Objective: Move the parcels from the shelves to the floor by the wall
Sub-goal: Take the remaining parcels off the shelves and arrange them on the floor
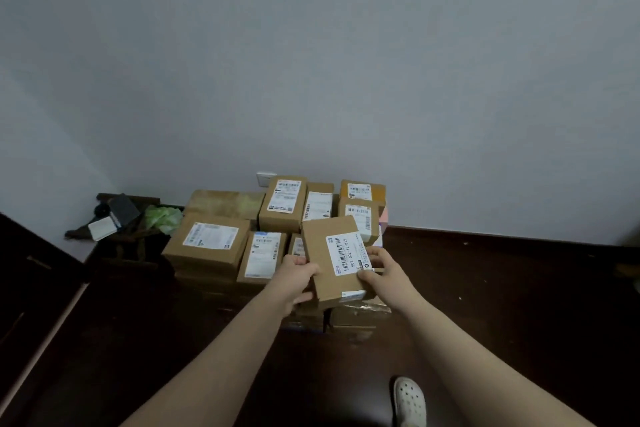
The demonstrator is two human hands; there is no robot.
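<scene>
At centre frame, the fingers (366, 276) of the right hand (382, 270) pinch the right edge of a brown cardboard parcel (325, 250) beside its white barcode label. The left hand (298, 274) curls round the near left edge, so both hands are clamped on it. This parcel sits tilted over the near boxes of a stack of labelled parcels (207, 243); contact with them cannot be determined. That stack stands on the dark floor (502, 295) against the pale wall (346, 80). Left of it lies a crumpled green bag (164, 217). One white perforated shoe (410, 399) shows at the bottom edge.
</scene>
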